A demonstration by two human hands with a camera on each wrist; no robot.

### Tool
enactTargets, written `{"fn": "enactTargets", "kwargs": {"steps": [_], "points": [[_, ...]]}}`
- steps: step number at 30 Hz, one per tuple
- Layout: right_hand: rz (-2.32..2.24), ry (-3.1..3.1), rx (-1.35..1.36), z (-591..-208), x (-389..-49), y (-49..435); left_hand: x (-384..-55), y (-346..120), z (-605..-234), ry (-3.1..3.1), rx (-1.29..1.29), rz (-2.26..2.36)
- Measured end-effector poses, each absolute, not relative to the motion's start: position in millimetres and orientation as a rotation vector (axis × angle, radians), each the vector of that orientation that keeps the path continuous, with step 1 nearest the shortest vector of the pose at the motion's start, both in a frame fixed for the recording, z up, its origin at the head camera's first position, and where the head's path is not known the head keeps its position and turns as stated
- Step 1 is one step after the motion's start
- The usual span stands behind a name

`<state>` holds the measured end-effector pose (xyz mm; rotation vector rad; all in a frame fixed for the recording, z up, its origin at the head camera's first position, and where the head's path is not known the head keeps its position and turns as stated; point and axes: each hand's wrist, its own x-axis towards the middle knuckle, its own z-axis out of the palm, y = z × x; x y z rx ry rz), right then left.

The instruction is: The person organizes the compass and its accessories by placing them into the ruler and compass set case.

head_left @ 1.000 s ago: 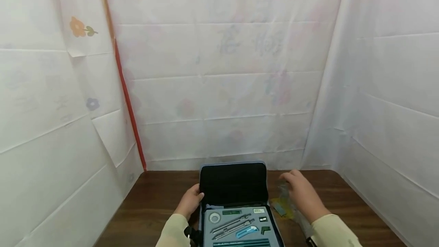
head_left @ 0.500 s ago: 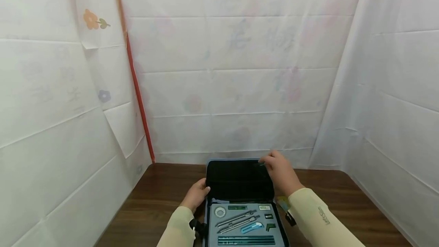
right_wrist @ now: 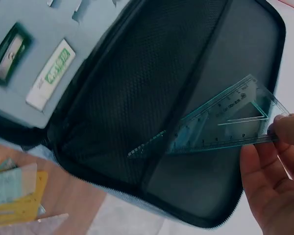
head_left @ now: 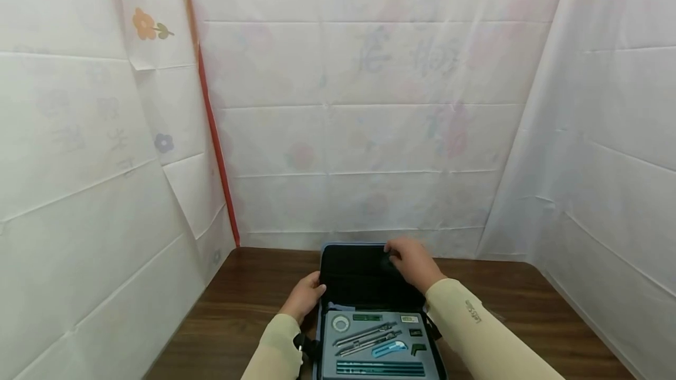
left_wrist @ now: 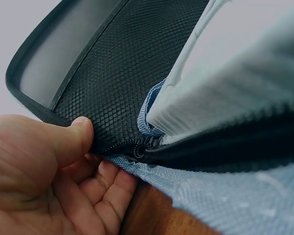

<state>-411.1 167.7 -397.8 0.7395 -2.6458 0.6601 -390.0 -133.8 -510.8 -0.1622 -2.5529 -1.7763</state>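
An unzipped pencil case (head_left: 348,283) lies with its black-lined lid raised. My left hand (head_left: 303,298) pinches the lid's left edge near the hinge, thumb on the mesh side in the left wrist view. Between the thumb and fingers of my right hand (right_wrist: 279,166) is a clear triangular set square (right_wrist: 220,139). Its pointed end is behind the edge of the lid's mesh pocket (right_wrist: 117,83); the wider end stays outside. The grey tray (head_left: 330,362) holds a tape roll (head_left: 340,323), compasses (head_left: 367,340), a blue cutter (head_left: 389,349), pencils (head_left: 380,368) and an eraser (right_wrist: 51,73).
On the wooden table (head_left: 248,315), right of the case, lie a yellow plastic piece (right_wrist: 14,213) and a pale green one (right_wrist: 12,185), with a clear strip (right_wrist: 29,221) beside them. White sheets (head_left: 369,139) hang behind and along both sides.
My right hand has moved from the table right of the case, leftward to the lid, bringing the set square into the mesh pocket's opening. My left hand keeps its hold on the lid.
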Motion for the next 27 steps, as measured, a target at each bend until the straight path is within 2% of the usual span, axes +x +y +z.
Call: {"fn": "enactTargets", "kwargs": {"steps": [27], "points": [[0.452, -2.828, 0.952, -438, -400, 149, -384, -133, -512, -2.535, -0.173, -1.863]]}}
